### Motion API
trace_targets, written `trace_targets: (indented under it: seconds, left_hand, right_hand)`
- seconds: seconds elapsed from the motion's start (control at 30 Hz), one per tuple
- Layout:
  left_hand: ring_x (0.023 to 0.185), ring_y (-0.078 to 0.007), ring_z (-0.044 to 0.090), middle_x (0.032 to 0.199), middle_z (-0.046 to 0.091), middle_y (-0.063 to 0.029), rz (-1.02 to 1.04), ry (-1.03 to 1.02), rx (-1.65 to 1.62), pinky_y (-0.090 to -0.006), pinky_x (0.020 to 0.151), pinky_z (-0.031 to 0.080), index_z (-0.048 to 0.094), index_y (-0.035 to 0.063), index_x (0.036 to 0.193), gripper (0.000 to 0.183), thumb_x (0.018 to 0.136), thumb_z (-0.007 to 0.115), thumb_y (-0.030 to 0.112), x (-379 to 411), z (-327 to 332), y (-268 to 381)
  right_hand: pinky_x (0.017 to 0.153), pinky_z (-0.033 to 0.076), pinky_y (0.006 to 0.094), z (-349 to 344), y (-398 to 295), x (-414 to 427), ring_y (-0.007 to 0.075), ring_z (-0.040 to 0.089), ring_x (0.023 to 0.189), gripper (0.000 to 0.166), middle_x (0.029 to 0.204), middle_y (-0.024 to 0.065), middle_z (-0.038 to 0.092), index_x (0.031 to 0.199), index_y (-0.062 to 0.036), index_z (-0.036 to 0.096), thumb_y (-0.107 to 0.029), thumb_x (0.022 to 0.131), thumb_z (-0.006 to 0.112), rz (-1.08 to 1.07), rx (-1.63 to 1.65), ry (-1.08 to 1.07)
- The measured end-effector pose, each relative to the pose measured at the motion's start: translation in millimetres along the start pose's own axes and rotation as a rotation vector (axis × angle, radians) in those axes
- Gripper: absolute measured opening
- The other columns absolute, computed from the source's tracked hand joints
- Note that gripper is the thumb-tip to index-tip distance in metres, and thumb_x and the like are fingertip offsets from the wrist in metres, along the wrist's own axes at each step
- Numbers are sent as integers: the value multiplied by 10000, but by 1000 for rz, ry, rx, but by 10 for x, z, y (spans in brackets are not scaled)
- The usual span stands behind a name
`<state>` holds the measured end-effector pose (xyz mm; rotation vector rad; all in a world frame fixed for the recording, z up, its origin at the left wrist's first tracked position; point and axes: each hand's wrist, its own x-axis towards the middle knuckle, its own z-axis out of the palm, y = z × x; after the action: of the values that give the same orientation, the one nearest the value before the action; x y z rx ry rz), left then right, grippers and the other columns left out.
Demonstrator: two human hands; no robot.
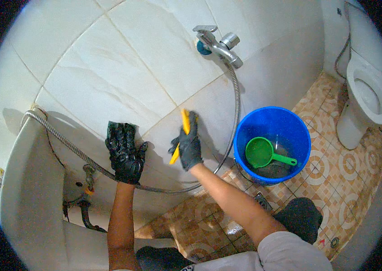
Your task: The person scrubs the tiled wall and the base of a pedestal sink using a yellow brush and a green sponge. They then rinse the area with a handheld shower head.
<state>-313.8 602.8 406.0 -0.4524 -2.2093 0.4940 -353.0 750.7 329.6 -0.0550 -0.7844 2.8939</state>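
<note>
My left hand (125, 152), in a wet black glove, lies flat with its fingers over a dark green scouring pad (111, 126), pressing it to the white wall tiles (109, 84). Only the pad's edge shows past the fingertips. To its right, my right hand (190, 145), also black-gloved, grips a yellow plastic tool (185, 120) close to the wall. One end of the tool sticks out above the fingers and the other below; its kind is unclear because the hand covers its middle.
A chrome tap (216, 45) juts from the wall, its metal hose (235, 101) looping below my hands to the washbasin (18, 162). The blue bucket (272, 111) holds water and a green dipper (260, 152). Beyond the bucket, a toilet (364, 91) stands on the patterned floor (316, 166).
</note>
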Motion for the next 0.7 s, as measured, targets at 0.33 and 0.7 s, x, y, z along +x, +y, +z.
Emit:
trace_targets:
  seconds: [0.33, 0.7]
  left_hand:
    - [1237, -325, 174, 1310, 281, -131, 1, -62, -33, -449, 984, 140, 392, 83, 1212, 571, 718, 567, 310, -5, -18, -9]
    - [1203, -335, 238, 1233, 373, -131, 223, -89, -181, -425, 979, 204, 438, 83, 1149, 499, 679, 582, 171, 368, -31, 354]
  right_hand:
    - [384, 435, 244, 83, 143, -11, 120, 447, 475, 558, 849, 98, 439, 1313, -282, 54, -97, 857, 315, -71, -175, -72]
    - [389, 453, 262, -236, -372, 117, 154, 506, 538, 690, 851, 106, 487, 1320, -159, 72, 1, 753, 431, -129, -285, -78]
